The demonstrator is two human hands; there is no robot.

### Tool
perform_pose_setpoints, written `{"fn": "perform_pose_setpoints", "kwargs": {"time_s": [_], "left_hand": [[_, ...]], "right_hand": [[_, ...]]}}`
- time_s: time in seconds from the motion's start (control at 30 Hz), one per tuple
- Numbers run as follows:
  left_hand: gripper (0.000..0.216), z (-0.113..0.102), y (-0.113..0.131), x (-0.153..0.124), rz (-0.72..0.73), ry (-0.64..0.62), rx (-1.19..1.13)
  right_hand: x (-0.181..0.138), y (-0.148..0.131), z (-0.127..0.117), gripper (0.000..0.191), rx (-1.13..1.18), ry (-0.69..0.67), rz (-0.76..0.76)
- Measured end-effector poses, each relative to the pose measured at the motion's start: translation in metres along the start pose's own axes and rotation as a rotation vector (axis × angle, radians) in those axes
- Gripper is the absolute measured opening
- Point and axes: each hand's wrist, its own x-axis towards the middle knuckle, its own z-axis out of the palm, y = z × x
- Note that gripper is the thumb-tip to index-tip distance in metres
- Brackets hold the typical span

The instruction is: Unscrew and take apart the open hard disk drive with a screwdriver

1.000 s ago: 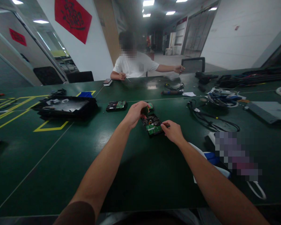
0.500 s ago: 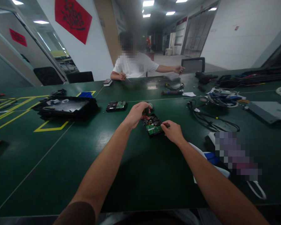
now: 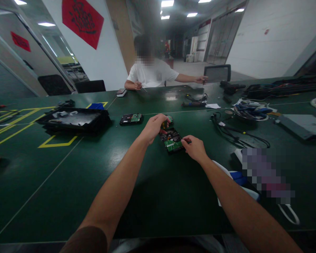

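A hard drive (image 3: 172, 142) lies on the green table with its green circuit board facing up. My left hand (image 3: 157, 127) is over its far left corner, fingers closed on the dark and yellow handle of a screwdriver (image 3: 165, 124); the tip is hidden. At the drive's right edge, my right hand (image 3: 193, 148) is closed, thumb and forefinger pinching the edge. Just beyond my left hand, part of a green circuit board (image 3: 170, 119) shows. Another hard drive (image 3: 131, 119) rests farther left, board side up.
A black tray (image 3: 73, 119) stands at left. Cables (image 3: 234, 135), a plate of bundled wires (image 3: 252, 110) and a grey metal box (image 3: 304, 124) are at right. Near my right forearm lies a blurred-out object (image 3: 265, 175). Across the table a person (image 3: 152, 72) holds a thin tool.
The handle in my left fingers now shows yellow where it looked dark, so it appears turned. Both hands and the hard drive stay in nearly the same place.
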Motion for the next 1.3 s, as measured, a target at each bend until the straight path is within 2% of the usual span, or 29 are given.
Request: {"fn": "perform_pose_setpoints", "kwargs": {"time_s": [0.23,0.47,0.6,0.73,0.9,1.1,1.3], "left_hand": [[0.023,0.0021,-0.0018,-0.0014,-0.07,-0.047,-0.108],[0.024,-0.0004,-0.0029,0.0006,-0.003,-0.04,-0.073],[0.027,0.0018,-0.0028,-0.0007,-0.067,-0.083,-0.133],[0.025,0.002,-0.0039,0.0002,-0.079,-0.05,-0.159],[0.022,-0.0016,-0.0049,0.0022,-0.001,0.015,-0.059],[0.025,-0.0008,-0.0062,0.0019,-0.088,-0.075,-0.152],[0.022,-0.0006,-0.0084,0.0037,-0.076,-0.028,-0.169]], "right_hand": [[0.0006,0.0016,0.0002,0.022,0.022,0.002,-0.01],[0.0011,0.0041,0.0012,0.025,0.021,-0.011,-0.019],[0.0012,0.0044,0.0012,0.025,0.021,-0.006,-0.021],[0.0018,0.0048,0.0014,0.025,0.014,-0.008,-0.021],[0.0029,0.0062,0.003,0.024,0.019,0.006,-0.016],[0.0028,0.006,0.0025,0.024,0.02,0.001,-0.022],[0.0019,0.0053,0.0021,0.024,0.016,0.008,-0.026]]}}
